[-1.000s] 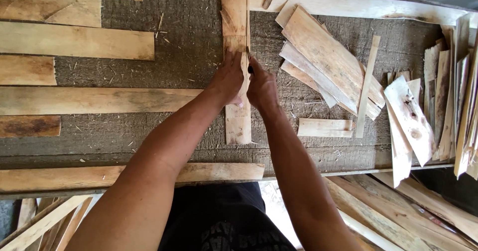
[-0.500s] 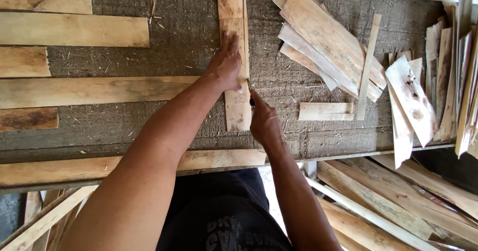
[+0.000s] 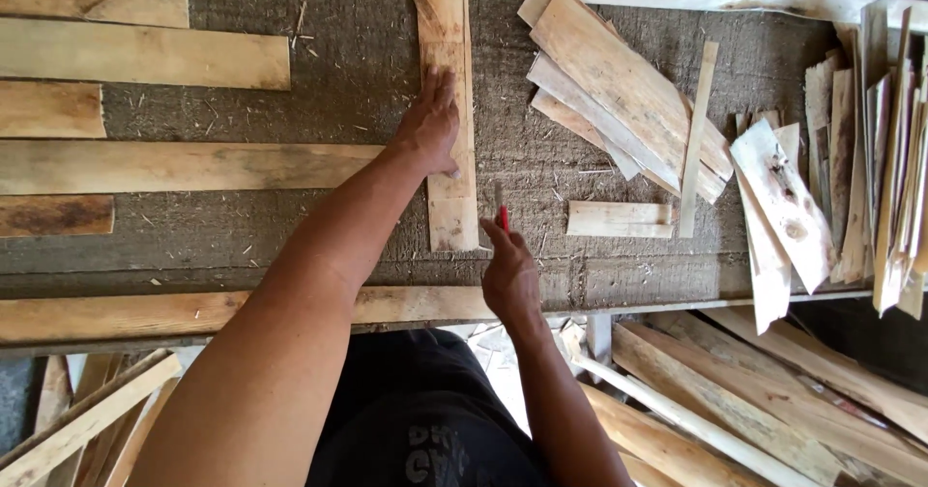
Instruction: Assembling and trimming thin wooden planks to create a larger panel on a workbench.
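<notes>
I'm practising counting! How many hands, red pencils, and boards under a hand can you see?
Hands: 2, left hand and right hand
Red pencil: 1
Board under a hand: 1
Total: 4

Upright plank (image 3: 447, 23) on the bench (image 3: 367, 71), stacked offcuts (image 3: 628, 91) to its right

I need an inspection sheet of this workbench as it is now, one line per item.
Surface: grey fibrous mat, sawdust on it.
Job's things: upright plank; red-tipped pencil beside its lower end.
Clutter: slat heap at right; short offcut; long boards at left.
Hands: left hand flat on the plank; right hand pinches the pencil.
Cables: nothing seen.
Surroundings: more boards below the bench edge.
</notes>
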